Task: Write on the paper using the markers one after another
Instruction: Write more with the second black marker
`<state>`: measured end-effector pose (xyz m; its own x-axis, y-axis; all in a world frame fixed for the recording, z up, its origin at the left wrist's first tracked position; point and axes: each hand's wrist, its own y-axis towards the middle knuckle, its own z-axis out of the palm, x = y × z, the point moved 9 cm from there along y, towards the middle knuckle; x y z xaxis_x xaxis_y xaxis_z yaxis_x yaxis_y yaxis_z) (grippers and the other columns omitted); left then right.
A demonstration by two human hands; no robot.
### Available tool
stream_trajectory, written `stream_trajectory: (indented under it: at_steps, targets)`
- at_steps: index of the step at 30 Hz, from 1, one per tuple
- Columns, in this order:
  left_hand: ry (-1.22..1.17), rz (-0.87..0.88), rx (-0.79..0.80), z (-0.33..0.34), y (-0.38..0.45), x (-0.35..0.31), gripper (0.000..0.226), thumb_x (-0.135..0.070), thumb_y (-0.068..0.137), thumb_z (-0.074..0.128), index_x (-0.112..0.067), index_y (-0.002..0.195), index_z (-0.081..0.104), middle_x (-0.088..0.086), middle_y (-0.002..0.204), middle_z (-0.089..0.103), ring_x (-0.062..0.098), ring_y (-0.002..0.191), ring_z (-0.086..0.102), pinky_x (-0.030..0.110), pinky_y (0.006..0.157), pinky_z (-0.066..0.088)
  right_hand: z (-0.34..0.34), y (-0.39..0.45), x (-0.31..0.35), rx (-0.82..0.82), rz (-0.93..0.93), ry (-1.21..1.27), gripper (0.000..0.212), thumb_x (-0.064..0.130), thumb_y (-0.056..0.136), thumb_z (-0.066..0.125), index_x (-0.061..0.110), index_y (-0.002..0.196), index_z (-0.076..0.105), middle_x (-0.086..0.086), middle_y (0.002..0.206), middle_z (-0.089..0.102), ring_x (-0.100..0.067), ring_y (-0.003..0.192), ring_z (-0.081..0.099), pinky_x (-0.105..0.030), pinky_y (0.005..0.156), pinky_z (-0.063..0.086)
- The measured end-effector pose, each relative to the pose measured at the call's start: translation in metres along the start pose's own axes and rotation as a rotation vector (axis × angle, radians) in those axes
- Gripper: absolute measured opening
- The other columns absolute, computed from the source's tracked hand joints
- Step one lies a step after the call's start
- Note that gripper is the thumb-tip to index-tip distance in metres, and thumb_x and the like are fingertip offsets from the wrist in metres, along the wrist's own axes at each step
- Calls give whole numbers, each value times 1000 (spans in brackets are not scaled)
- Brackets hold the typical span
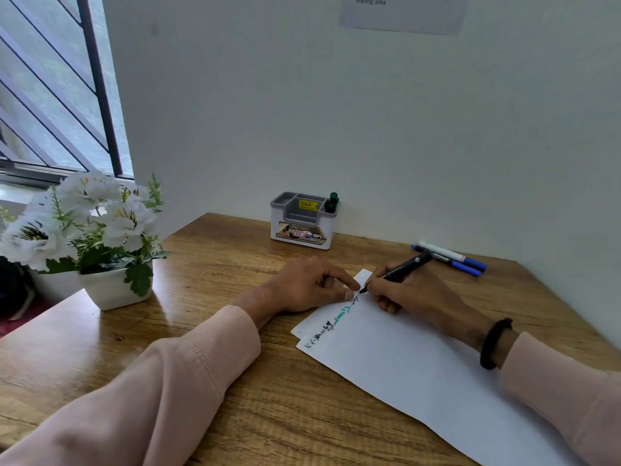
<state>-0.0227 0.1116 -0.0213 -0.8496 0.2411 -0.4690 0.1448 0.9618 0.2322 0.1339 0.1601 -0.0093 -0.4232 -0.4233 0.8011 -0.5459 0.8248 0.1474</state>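
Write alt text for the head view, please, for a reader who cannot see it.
A right hand writes with a black marker on white paper on a wooden table, while the left hand holds the sheet. Two markers, a desk organizer and potted white flowers stand nearby.

Both arms wear long sleeves of a soft, pale pink knit. The left sleeve [161, 378] ends in a wide ribbed cuff [232, 334] with fine lines running along the arm, and the cloth above it lies in loose folds. The right sleeve [564, 391] is of the same pink cloth, with its end sitting a little back from the wrist. On the right wrist sits a thick black band [494, 343], rounded and plain, like a hair tie or a bracelet. Both hands are bare, without rings.
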Motion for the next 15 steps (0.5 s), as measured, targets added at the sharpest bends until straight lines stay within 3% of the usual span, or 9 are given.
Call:
stream_trajectory:
  at_steps: [2, 6, 10, 15]
  targets:
    - [1, 5, -2, 0, 0, 0, 29, -49, 96, 66, -43, 123, 72, 1, 89, 69, 16, 77, 57, 31, 64, 40, 2, 1, 7, 44, -37, -87, 18, 23, 87, 70, 5, 84, 75, -5, 63, 74, -14, 54, 66, -28, 57, 56]
    - [3, 9, -4, 0, -1, 2, 29, -49, 95, 65, -43, 123, 72, -1, 90, 68, 13, 76, 56, 31, 65, 42, -2, 2, 3, -27, -65, -89, 18, 22, 89, 69, 8, 78, 71, -3, 55, 68, -13, 45, 57, -24, 45, 47]
    - [-8, 21, -18, -1, 0, 2, 28, -49, 95, 67, -43, 122, 73, -2, 85, 66, 7, 71, 51, 30, 64, 40, -1, 3, 0, -36, -83, -133, 25, 28, 90, 69, 4, 81, 70, -1, 52, 64, -10, 43, 54, -22, 43, 44]
    - [-7, 25, -14, 0, 1, 2, 29, -49, 95, 67, -42, 122, 73, -5, 85, 65, 6, 71, 50, 29, 63, 39, 0, 4, 1, -20, -75, -127, 20, 25, 87, 68, 6, 81, 69, 1, 52, 62, -11, 44, 54, -25, 43, 43]
